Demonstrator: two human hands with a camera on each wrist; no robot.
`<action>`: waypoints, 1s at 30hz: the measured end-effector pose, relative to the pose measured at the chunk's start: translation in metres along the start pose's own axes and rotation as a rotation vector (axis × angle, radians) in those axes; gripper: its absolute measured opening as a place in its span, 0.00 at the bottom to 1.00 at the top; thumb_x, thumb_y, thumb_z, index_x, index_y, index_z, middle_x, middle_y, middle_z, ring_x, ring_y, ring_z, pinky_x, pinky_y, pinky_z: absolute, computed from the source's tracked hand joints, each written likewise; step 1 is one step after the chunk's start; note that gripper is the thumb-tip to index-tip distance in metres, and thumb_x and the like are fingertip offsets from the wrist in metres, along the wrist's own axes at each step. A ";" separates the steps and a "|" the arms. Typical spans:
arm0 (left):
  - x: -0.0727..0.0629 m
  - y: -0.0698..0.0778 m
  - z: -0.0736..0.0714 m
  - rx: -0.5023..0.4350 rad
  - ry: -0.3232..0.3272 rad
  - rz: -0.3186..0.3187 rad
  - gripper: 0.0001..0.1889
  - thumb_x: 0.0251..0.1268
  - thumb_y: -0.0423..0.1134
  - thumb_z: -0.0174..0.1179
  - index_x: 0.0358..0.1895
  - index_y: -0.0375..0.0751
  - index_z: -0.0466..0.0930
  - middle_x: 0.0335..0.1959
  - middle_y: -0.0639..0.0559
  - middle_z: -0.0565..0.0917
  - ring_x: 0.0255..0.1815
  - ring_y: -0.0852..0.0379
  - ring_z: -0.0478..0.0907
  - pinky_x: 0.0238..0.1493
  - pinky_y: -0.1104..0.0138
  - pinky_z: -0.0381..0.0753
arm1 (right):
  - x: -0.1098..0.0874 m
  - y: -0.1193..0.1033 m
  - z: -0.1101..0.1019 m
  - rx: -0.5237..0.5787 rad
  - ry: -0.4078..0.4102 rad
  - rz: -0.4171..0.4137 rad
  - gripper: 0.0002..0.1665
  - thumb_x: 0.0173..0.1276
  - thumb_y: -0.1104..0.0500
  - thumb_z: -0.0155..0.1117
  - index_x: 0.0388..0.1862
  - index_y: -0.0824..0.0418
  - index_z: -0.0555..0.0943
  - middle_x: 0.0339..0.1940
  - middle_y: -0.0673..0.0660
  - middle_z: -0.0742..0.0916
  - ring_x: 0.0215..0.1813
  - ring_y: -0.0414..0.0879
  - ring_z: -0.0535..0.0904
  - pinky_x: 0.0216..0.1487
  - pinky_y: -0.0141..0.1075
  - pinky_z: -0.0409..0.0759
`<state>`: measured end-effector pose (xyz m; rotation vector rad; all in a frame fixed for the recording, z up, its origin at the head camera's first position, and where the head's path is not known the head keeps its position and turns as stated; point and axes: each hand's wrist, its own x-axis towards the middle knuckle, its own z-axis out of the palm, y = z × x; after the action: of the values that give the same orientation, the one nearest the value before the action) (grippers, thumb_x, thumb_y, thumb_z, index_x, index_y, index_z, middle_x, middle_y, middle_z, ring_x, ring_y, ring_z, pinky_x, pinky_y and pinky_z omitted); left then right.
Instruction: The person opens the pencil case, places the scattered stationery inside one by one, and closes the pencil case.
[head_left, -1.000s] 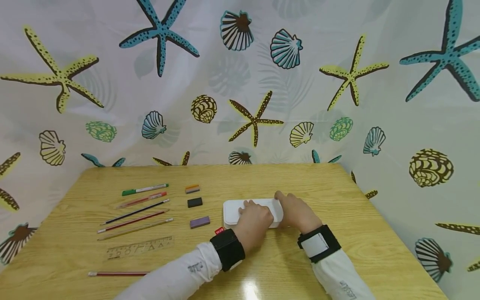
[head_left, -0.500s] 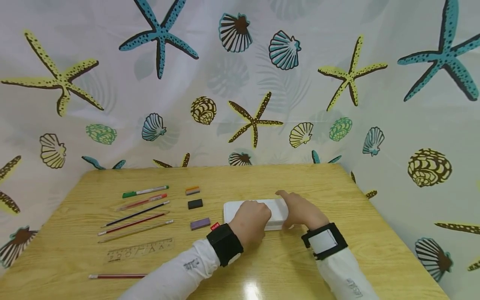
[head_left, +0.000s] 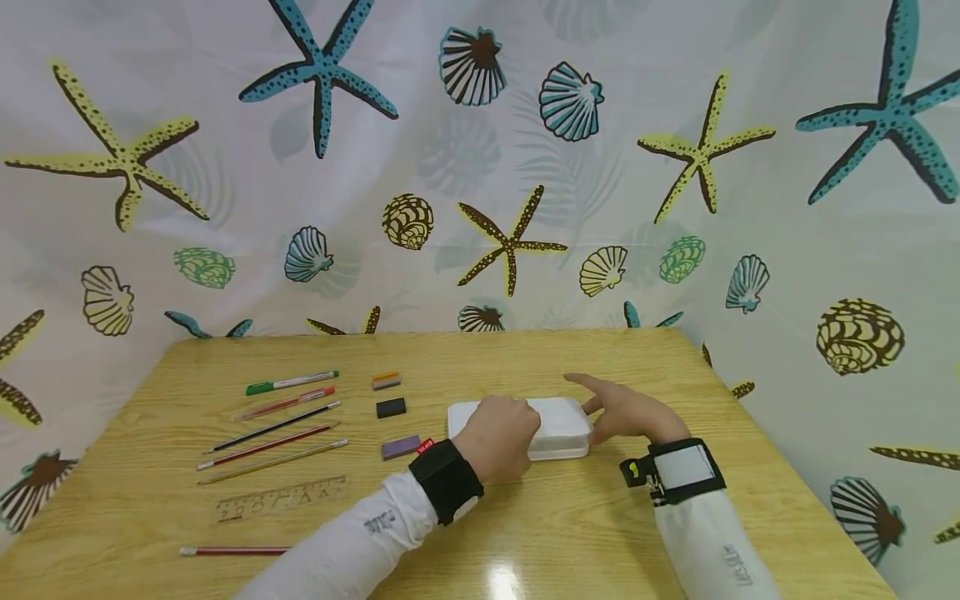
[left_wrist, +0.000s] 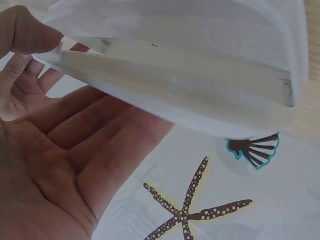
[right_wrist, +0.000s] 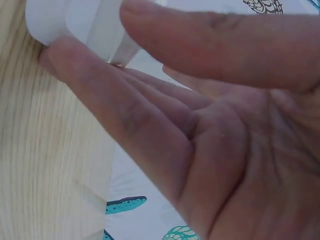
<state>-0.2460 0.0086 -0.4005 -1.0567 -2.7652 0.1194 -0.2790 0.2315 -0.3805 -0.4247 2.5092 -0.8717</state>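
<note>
A white plastic case with rounded corners (head_left: pixel 558 417), looking like a pencil case, lies on the wooden table near its middle. Across its front and left part my left hand (head_left: pixel 495 437) grips it; in the left wrist view the thumb presses the rim while the fingers lie against the outer wall. That view shows a gap along the case's edge (left_wrist: pixel 175 90), with a pale inside surface visible. Beyond the right end, my right hand (head_left: pixel 630 410) is spread, thumb and fingers apart. Whether its fingertips touch the case end (right_wrist: pixel 47 20) I cannot tell.
Left of the case lie a purple eraser (head_left: pixel 401 447), a black eraser (head_left: pixel 391 407) and an orange-grey one (head_left: pixel 386 381). Further left are a green pen (head_left: pixel 292 382), a red pen (head_left: pixel 285 403), several pencils (head_left: pixel 270 445) and a clear ruler (head_left: pixel 281 498). A patterned cloth (head_left: pixel 420 283) hangs behind.
My right hand has drawn away to the right from the case top, its fingers spreading and uncovering that end. The left hand has stayed at the case, its fingers now more curled.
</note>
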 end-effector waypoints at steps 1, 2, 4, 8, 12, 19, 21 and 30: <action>0.000 0.000 0.000 -0.006 -0.006 -0.003 0.10 0.52 0.45 0.70 0.22 0.50 0.79 0.20 0.60 0.80 0.18 0.65 0.71 0.20 0.69 0.75 | 0.000 0.001 -0.001 0.012 -0.001 0.007 0.62 0.50 0.75 0.74 0.81 0.59 0.53 0.62 0.74 0.81 0.60 0.61 0.81 0.49 0.42 0.83; 0.001 -0.001 -0.001 -0.005 -0.007 -0.005 0.10 0.52 0.46 0.70 0.22 0.50 0.79 0.20 0.60 0.80 0.19 0.65 0.72 0.20 0.69 0.75 | 0.001 0.002 -0.001 0.021 -0.001 0.014 0.62 0.50 0.74 0.74 0.81 0.58 0.53 0.62 0.74 0.81 0.61 0.61 0.81 0.50 0.43 0.83; 0.002 -0.002 -0.001 -0.005 -0.003 -0.006 0.10 0.52 0.47 0.71 0.24 0.50 0.80 0.21 0.60 0.82 0.20 0.64 0.74 0.22 0.68 0.77 | 0.001 0.003 -0.002 0.034 0.005 0.028 0.62 0.50 0.74 0.75 0.81 0.58 0.53 0.62 0.73 0.81 0.60 0.60 0.81 0.50 0.43 0.83; 0.003 -0.004 -0.002 -0.012 0.017 -0.010 0.10 0.51 0.49 0.73 0.27 0.50 0.84 0.25 0.58 0.85 0.23 0.63 0.78 0.26 0.68 0.80 | 0.003 0.003 -0.001 0.018 0.042 0.032 0.60 0.49 0.75 0.75 0.80 0.61 0.57 0.58 0.73 0.83 0.56 0.58 0.83 0.46 0.42 0.84; 0.005 -0.005 -0.003 -0.027 0.010 -0.013 0.11 0.51 0.50 0.74 0.29 0.49 0.85 0.27 0.57 0.87 0.24 0.63 0.79 0.27 0.68 0.81 | 0.005 0.004 0.001 -0.007 0.089 0.041 0.57 0.48 0.75 0.75 0.78 0.63 0.61 0.53 0.71 0.86 0.50 0.55 0.85 0.42 0.40 0.85; 0.007 -0.009 -0.003 -0.057 -0.016 -0.011 0.09 0.52 0.46 0.71 0.24 0.49 0.81 0.21 0.59 0.81 0.20 0.64 0.71 0.22 0.69 0.74 | 0.013 0.010 0.007 -0.011 0.133 0.091 0.55 0.48 0.75 0.76 0.76 0.65 0.64 0.46 0.67 0.85 0.40 0.50 0.83 0.37 0.40 0.86; 0.007 -0.012 -0.006 -0.081 -0.015 -0.008 0.10 0.51 0.44 0.69 0.21 0.49 0.78 0.19 0.59 0.77 0.18 0.64 0.68 0.20 0.70 0.71 | 0.015 0.011 0.009 -0.012 0.137 0.100 0.56 0.46 0.75 0.76 0.76 0.66 0.63 0.43 0.66 0.84 0.36 0.49 0.81 0.35 0.39 0.85; 0.003 -0.038 -0.021 -0.309 0.094 -0.070 0.04 0.61 0.33 0.60 0.30 0.42 0.75 0.17 0.58 0.60 0.17 0.63 0.55 0.18 0.71 0.54 | 0.017 0.011 0.013 -0.015 0.133 0.147 0.48 0.50 0.74 0.75 0.71 0.75 0.66 0.38 0.64 0.87 0.34 0.47 0.84 0.35 0.38 0.86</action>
<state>-0.2692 -0.0171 -0.3742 -0.9991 -2.7880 -0.3687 -0.2882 0.2257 -0.4018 -0.1887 2.6300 -0.8492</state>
